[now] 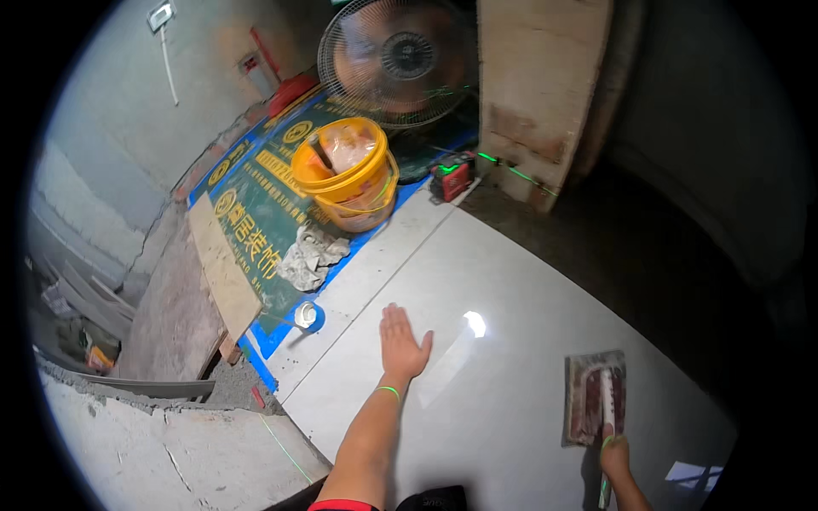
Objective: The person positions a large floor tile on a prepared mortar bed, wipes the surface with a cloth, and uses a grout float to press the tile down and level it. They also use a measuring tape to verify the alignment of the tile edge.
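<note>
A large glossy light-grey floor tile [511, 341] lies in front of me, meeting a neighbouring tile strip along a thin straight joint at its left. My left hand [402, 345] rests palm down on it near that joint, fingers stretched and thumb apart, holding nothing. At the right, my right hand [613, 456] is wrapped round the handle of a tile beater [586, 400] with a flat, rectangular, dirt-stained head. That head is over the tile; whether it touches the surface I cannot tell. Green laser light crosses both wrists.
Beyond the joint stand a yellow bucket [358, 192], a crumpled grey rag [312, 257] and a small blue-and-white roll [308, 317]. A red laser level [452, 177] sits at the tile's far corner. Behind are a large fan [407, 58] and a boarded pillar [538, 94].
</note>
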Available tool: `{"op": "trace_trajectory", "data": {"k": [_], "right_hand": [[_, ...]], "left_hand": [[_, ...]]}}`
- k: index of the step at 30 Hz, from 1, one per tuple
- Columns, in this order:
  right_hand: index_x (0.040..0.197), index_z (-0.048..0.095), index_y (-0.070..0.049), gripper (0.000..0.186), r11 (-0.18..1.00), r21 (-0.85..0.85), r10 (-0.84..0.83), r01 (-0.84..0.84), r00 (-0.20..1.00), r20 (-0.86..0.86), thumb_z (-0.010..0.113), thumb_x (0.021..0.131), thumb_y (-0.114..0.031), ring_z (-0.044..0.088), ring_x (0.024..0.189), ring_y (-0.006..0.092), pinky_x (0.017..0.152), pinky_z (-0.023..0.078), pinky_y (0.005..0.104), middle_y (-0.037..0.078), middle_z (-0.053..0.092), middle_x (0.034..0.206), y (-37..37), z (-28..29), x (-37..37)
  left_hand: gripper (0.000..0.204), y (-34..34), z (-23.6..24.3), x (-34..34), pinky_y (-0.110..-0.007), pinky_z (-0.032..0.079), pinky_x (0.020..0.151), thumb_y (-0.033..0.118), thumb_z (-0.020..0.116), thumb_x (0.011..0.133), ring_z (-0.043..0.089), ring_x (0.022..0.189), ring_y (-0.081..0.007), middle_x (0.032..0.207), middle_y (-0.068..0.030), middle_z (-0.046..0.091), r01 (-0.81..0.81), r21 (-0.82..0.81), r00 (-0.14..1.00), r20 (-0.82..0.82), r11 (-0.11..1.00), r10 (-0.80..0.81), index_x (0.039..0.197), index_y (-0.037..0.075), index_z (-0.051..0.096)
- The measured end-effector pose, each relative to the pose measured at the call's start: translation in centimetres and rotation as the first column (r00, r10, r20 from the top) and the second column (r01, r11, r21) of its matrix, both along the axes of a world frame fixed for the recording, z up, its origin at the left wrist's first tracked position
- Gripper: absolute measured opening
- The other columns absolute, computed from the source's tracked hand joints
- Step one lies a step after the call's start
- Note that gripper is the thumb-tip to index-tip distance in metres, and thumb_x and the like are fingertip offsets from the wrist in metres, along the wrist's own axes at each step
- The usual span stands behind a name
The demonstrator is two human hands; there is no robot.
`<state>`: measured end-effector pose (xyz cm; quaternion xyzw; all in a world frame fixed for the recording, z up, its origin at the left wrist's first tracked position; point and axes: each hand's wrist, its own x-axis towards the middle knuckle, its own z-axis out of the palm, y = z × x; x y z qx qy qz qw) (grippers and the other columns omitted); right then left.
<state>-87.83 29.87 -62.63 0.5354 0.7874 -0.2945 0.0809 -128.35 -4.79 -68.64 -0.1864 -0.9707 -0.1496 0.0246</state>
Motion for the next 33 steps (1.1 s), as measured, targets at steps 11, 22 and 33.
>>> {"op": "trace_trajectory", "data": {"k": [11, 22, 33], "right_hand": [[0.078, 0.049, -0.007, 0.043, 0.937, -0.247, 0.111, -0.248, 0.881, -0.460, 0.044, 0.104, -0.040, 0.045, 0.045, 0.0089, 0.041, 0.035, 0.0280, -0.001, 0.047, 0.055, -3.7, 14.5, -24.8], [0.084, 0.059, 0.008, 0.051, 0.915, -0.066, 0.392, -0.399, 0.915, -0.100, 0.048, 0.103, -0.037, 0.061, 0.064, 0.0367, 0.061, 0.045, 0.0465, 0.026, 0.058, 0.068, -6.9, 3.9, -32.0], [0.086, 0.057, 0.007, 0.057, 0.887, -0.041, 0.453, -0.460, 0.885, -0.108, 0.042, 0.105, -0.045, 0.049, 0.064, 0.0219, 0.061, 0.042, 0.0431, 0.016, 0.055, 0.068, -5.9, -0.3, -28.7]], "left_hand": [[0.089, 0.0, 0.9, -7.3, -0.051, 0.012, 0.120, 0.044, 0.060, 0.090, 0.013, 0.149, -0.0424, 0.159, -0.0276, 0.016, 0.033, 0.113, 0.999, 0.017, 0.993, -0.035, 0.150, -0.009, 0.021], [0.089, -0.4, 1.6, -9.2, -0.051, 0.014, 0.120, 0.042, 0.063, 0.088, 0.015, 0.148, -0.0440, 0.157, -0.0294, 0.021, 0.013, 0.173, 0.981, 0.189, 0.985, -0.046, 0.148, -0.011, 0.023], [0.078, -5.6, 3.0, 0.2, -0.047, 0.020, 0.120, 0.036, 0.058, 0.092, 0.023, 0.147, -0.0373, 0.157, -0.0241, 0.026, -0.095, 0.193, 0.970, 0.236, 0.977, 0.048, 0.147, -0.010, 0.029]]}}
